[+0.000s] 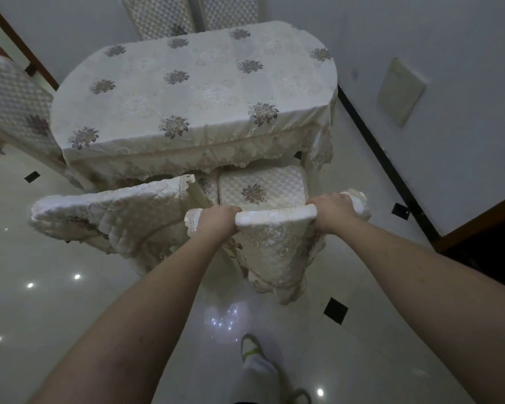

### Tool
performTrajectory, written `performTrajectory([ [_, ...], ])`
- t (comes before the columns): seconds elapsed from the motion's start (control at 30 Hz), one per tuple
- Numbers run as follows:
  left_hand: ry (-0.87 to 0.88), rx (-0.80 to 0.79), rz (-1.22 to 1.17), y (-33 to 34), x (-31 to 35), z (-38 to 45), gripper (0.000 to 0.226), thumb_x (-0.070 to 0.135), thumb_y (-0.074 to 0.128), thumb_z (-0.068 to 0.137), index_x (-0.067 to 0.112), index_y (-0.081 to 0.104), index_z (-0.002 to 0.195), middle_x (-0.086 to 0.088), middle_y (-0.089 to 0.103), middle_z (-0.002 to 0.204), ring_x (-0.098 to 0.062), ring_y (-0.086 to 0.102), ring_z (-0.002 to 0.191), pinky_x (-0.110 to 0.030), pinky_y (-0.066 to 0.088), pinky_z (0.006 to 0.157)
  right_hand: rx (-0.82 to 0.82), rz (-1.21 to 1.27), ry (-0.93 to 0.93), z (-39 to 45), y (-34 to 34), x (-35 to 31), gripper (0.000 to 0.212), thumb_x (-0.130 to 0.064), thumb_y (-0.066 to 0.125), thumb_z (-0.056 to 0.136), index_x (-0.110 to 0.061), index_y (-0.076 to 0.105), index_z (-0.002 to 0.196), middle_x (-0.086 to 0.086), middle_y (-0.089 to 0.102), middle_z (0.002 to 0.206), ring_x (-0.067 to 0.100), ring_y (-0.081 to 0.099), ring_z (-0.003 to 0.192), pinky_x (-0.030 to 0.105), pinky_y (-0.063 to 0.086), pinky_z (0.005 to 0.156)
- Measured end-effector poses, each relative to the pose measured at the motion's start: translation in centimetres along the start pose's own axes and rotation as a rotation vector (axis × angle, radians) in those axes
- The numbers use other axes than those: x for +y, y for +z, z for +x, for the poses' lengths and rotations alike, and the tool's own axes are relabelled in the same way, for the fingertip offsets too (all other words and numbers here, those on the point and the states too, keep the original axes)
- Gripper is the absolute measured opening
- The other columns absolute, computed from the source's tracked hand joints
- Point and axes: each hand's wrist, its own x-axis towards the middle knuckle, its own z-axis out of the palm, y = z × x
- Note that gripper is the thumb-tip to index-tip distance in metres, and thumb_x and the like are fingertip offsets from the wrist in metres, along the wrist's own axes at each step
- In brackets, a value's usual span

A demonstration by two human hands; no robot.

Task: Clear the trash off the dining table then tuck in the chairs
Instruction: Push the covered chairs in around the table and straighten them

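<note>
Both hands were on the near-right chair's backrest [274, 214]: left hand [216, 221] clamped on its left end, right hand [331, 209] clamped on its right end. The backrest's long axis ran left-right, parallel to the near edge of the counter [187, 91]. The seat [263, 185] lay straight ahead of the grip, far edge already under the tablecloth hem. The push looked to be dead ahead, hands equally near. The neighbouring chair [114, 211] sat angled just left, untucked. No trash was visible on the counter.
</note>
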Motion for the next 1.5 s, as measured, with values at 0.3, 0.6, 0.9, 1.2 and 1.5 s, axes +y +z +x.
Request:
performTrajectory([
  [0.3,0.01,0.027,0.005,-0.8,-1.0,5.1,0.02,0.026,0.06,0.083,0.027,0.062,0.103,0.002,0.066,0.099,-0.024,0.062,0.095,-0.031,0.037,0.066,0.005,-0.031,0.005,4.9,-1.2,0.8,0.035,-0.03,0.061,0.08,-0.043,0.059,0.112,-0.004,0.063,0.109,0.024,0.057,0.104,0.034,0.034,0.079],
  [0.6,0.067,0.062,-0.07,-0.7,-1.2,8.8,0.021,0.024,0.061,0.081,0.03,0.062,0.101,0.002,0.067,0.097,-0.025,0.062,0.096,-0.033,0.037,0.071,0.016,-0.04,0.015,8.5,-1.7,2.4,0.03,-0.027,0.06,0.078,-0.04,0.061,0.106,-0.006,0.065,0.101,0.022,0.058,0.097,0.03,0.033,0.075],
  [0.9,0.083,0.068,-0.088,-1.4,-2.1,10.9,0.013,0.025,0.06,0.081,0.03,0.059,0.092,0.003,0.066,0.091,-0.025,0.061,0.088,-0.032,0.034,0.067,0.02,-0.07,0.015,11.4,-2.1,2.5,0.035,-0.033,0.064,0.079,-0.04,0.06,0.113,-0.002,0.065,0.106,0.024,0.059,0.099,0.032,0.035,0.075],
  [1.2,0.028,-0.017,-0.074,-2.7,-1.8,12.5,0.016,0.023,0.059,0.081,0.031,0.057,0.094,0.003,0.064,0.091,-0.026,0.062,0.088,-0.031,0.036,0.064,0.025,-0.04,0.0,13.0,-3.1,2.7,0.03,-0.03,0.062,0.08,-0.038,0.062,0.109,0.002,0.063,0.104,0.029,0.058,0.099,0.034,0.034,0.074],
  [1.5,-0.036,0.028,-0.053,-1.7,-1.8,14.0,0.025,0.029,0.061,0.079,0.021,0.06,0.102,-0.005,0.068,0.101,-0.033,0.062,0.093,-0.032,0.038,0.066,-0.009,0.017,-0.018,13.5,-4.3,3.1,0.038,-0.03,0.064,0.077,-0.036,0.061,0.115,0.004,0.06,0.115,0.031,0.054,0.11,0.039,0.038,0.09],
])
